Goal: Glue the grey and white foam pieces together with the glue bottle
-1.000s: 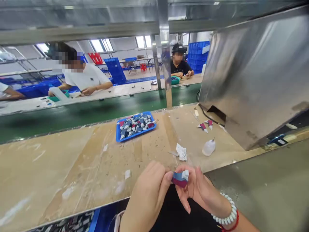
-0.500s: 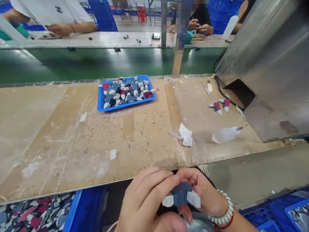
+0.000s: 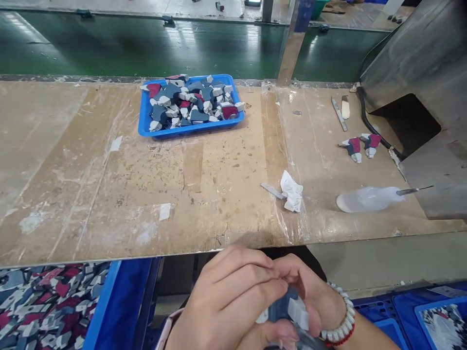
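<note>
down low, below the front edge of the wooden table, both hands close together. left hand curled over the top, fingers bent and side by side, tips pressing on a small blue and white piece. right hand cupped around the same piece from the other side, fingers wrapped tight on it, thumb partly hidden. white bead bracelet with a red band on the right wrist. piece held between both hands, touching both, in front of the lap, not on the table.

up on the table, near the far edge, a blue tray heaped with little blue, white and red pieces. well apart from the hands. in the middle, a crumpled white scrap with a thin grey strip just beside it. to the right, a clear squeeze bottle lying on its side, thin metal tip pointing at the big metal box. two small red, blue and white pieces lying side by side near the box opening. past the table, a dark green belt.

at the bottom left, a blue bin full of more mixed pieces. at the bottom right, more blue bins.
</note>
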`<state>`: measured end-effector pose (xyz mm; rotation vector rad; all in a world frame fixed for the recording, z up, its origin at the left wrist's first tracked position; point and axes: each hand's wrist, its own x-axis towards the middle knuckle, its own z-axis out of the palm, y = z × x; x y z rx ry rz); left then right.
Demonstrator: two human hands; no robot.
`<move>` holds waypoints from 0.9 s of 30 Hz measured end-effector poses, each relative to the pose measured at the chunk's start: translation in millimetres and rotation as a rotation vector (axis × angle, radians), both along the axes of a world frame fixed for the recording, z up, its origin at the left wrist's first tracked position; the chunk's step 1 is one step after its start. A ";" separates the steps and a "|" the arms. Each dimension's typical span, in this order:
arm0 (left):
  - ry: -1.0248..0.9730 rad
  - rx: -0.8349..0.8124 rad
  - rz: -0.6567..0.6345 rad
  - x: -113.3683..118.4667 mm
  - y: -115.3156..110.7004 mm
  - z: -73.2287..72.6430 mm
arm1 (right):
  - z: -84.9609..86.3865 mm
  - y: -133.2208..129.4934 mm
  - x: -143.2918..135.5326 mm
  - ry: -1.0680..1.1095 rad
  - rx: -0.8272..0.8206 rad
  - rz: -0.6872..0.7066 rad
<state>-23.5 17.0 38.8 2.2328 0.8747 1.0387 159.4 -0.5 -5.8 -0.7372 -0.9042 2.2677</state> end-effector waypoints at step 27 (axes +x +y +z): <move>0.120 0.029 0.417 24.1 19.8 -39.0 | -12.0 31.4 114.2 -1.000 0.660 -1.155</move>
